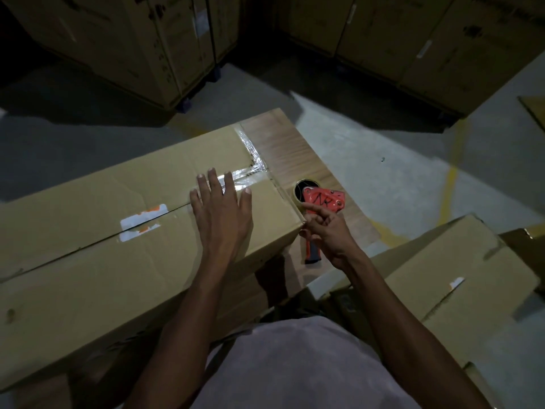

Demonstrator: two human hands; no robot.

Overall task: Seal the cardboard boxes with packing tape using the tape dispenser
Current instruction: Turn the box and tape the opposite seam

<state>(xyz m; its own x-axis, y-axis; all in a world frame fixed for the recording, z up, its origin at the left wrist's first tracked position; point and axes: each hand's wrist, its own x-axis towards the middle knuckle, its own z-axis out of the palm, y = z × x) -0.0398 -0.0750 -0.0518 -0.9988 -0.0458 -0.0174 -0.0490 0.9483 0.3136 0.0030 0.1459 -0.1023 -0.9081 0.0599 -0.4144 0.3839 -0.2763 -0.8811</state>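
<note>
A long cardboard box [103,231] lies across a wooden table [298,149]. Clear tape [253,169] covers the right end of its top seam. My left hand [221,208] lies flat on the box top, fingers straight, pressing on the taped seam. A red tape dispenser [324,199] with a tape roll lies on the table just right of the box's corner. My right hand [327,228] hovers over the dispenser's handle with fingers loosely curled and the index finger pointing out; it grips nothing that I can see.
Another cardboard box [460,278] sits at lower right beside the table. Stacks of large cartons [141,39] stand on the floor behind, with more cartons [442,33] at the back right. Yellow floor lines [451,172] run at the right. A white label [141,222] sits across the box's seam.
</note>
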